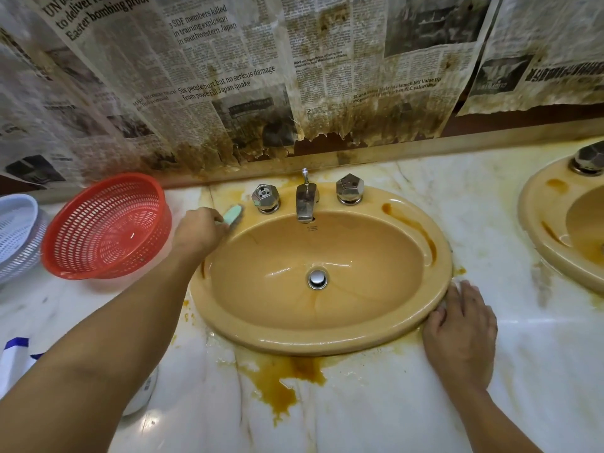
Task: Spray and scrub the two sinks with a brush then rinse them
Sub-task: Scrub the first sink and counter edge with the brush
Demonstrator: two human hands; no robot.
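An oval tan sink [327,338] is set into the white marble counter, wet, with a chrome drain plug [317,278] and rusty streaks on its right rim. My left hand [199,228] grips a pale green scrub brush [232,214] on the sink's far-left rim, just left of the left tap knob [265,197]. My right hand [461,335] lies flat on the counter, fingers touching the sink's near-right rim. A second tan sink [539,223] shows partly at the right edge.
A chrome spout [306,199] and right knob [349,189] stand behind the basin. A red mesh basket [108,227] and a white basket [16,233] lean at the left. Brown puddles [281,387] stain the counter in front. Stained newspaper [228,76] covers the wall.
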